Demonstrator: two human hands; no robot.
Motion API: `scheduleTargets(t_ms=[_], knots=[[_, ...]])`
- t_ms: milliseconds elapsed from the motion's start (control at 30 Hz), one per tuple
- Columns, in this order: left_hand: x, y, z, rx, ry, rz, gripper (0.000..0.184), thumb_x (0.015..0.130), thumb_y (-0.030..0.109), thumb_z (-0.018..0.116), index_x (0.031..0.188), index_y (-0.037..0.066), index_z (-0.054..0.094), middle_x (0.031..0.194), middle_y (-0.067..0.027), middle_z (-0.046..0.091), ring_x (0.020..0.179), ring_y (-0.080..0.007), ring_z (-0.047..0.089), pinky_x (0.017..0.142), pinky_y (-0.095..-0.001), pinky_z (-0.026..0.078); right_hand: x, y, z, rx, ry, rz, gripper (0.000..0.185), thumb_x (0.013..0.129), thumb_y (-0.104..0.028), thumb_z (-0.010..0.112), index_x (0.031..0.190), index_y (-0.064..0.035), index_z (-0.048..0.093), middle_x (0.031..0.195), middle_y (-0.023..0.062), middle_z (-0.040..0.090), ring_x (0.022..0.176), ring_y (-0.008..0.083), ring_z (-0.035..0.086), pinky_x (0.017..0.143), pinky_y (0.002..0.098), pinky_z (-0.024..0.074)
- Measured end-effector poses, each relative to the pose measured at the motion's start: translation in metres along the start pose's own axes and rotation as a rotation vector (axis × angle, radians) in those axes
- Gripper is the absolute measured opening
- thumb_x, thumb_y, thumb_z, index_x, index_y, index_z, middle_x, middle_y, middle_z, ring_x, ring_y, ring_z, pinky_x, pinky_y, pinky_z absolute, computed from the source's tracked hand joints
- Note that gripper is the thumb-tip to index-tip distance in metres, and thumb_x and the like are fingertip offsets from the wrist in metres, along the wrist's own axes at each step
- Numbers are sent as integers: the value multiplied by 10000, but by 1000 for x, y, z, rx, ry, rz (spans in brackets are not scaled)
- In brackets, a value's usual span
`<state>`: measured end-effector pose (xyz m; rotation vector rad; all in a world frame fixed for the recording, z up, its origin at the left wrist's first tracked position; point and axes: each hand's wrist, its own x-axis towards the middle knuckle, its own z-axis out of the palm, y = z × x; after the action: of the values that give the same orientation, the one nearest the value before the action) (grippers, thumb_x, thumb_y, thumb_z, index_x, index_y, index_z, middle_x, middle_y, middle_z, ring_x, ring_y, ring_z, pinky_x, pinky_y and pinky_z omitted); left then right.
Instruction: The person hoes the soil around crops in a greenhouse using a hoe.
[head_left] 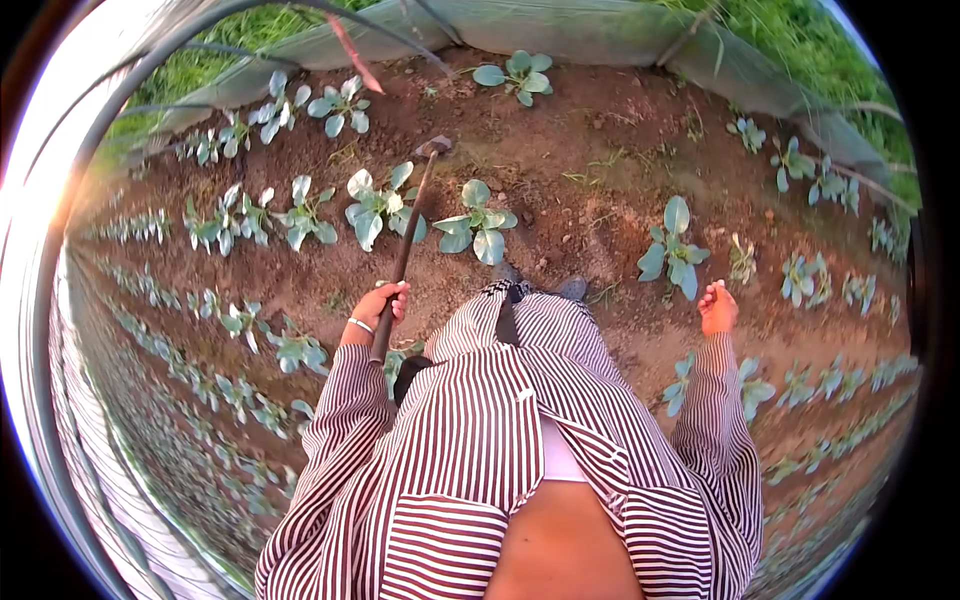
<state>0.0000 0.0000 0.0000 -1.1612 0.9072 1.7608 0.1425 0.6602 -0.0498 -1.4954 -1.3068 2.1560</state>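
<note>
My left hand [381, 305], with a white band at its wrist, is wrapped around the wooden handle of a hoe [411, 232]. The handle slants away from me, and the hoe's dark head [434, 147] rests on the soil. Beside the handle grow two broad-leaved cabbage-like plants, one on the left [376, 208] and one on the right [478, 221]. My right hand [718, 308] is raised with its fingers curled in; whatever it may hold is hidden. Closest to it are a leafy plant [675, 250] and a small pale, wilted one [742, 259].
Rows of similar plants [300, 350] run left and right across the brown soil [570, 130]. A net fence [560, 38] borders the far side, with grass behind it. Curved poles [62, 200] and sheeting stand at the left. My shoes [572, 289] are on the ground between plants.
</note>
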Motion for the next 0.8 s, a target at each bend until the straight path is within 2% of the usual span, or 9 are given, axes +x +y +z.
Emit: scheduleTargets(t_ms=[67, 100, 133, 200, 367, 533, 600, 667, 800], knots=[[2, -44, 27, 19, 3, 39, 153, 870, 164, 568, 928, 24, 546, 630, -5, 502, 482, -84, 449, 396, -219, 408, 14, -13, 21, -165, -67, 5, 106, 883, -177, 553, 883, -71, 554, 693, 9, 549, 538, 74, 486, 468, 239, 450], [1, -7, 4, 39, -42, 94, 135, 868, 153, 567, 878, 23, 531, 629, -8, 499, 473, -86, 445, 387, -224, 397, -12, -22, 117, -299, -176, -29, 118, 877, -180, 566, 892, -64, 555, 694, 9, 550, 539, 79, 495, 470, 241, 453], [-14, -50, 1, 21, -18, 20, 123, 863, 140, 572, 860, 30, 518, 628, -8, 497, 465, -88, 441, 382, -228, 395, -46, -26, 113, -485, -236, 42, 130, 873, -186, 576, 904, -61, 558, 698, 7, 552, 541, 86, 502, 474, 244, 458], [-44, -38, -4, 87, 46, 120, 116, 842, 96, 587, 816, 43, 487, 620, -4, 487, 452, -90, 440, 367, -242, 387, -67, 12, 187, -696, -471, 43, 136, 877, -186, 568, 896, -52, 554, 704, 14, 560, 543, 78, 503, 473, 231, 452], [-28, -41, 10, 298, 68, 233, 100, 829, 56, 580, 809, 33, 485, 594, 11, 469, 439, -62, 438, 354, -221, 377, -73, 47, 235, -850, -631, 168, 121, 864, -167, 575, 833, -50, 572, 685, 26, 588, 510, 84, 524, 450, 230, 466], [-56, -36, 78, -23, -94, 311, 96, 849, 59, 544, 784, 16, 488, 584, 24, 461, 437, -30, 423, 359, -183, 360, -68, 53, 290, -1009, -928, 113, 150, 882, -187, 558, 847, -42, 559, 692, 21, 595, 518, 76, 527, 459, 231, 456], [-75, -58, 96, -152, -209, 335, 106, 882, 75, 497, 939, -14, 495, 592, 50, 408, 442, -9, 385, 355, -168, 346, -72, 49, 308, -994, -1007, 136, 162, 890, -205, 550, 871, -44, 558, 709, 20, 595, 549, 72, 537, 483, 227, 462], [-91, -80, 118, -272, -253, 366, 264, 880, 62, 482, 1114, -60, 462, 622, 47, 413, 450, 1, 378, 353, -163, 350, -75, 51, 318, -962, -1076, 250, 177, 896, -219, 545, 883, -43, 556, 714, 19, 591, 555, 75, 535, 495, 222, 464], [-85, -116, 151, -707, -580, 281, 354, 890, 41, 434, 1201, -114, 367, 720, -12, 428, 458, -24, 402, 362, -169, 369, -87, 73, 328, -873, -1230, 610, 370, 877, -376, 561, 967, -18, 530, 748, 32, 574, 591, 95, 534, 542, 232, 474]])
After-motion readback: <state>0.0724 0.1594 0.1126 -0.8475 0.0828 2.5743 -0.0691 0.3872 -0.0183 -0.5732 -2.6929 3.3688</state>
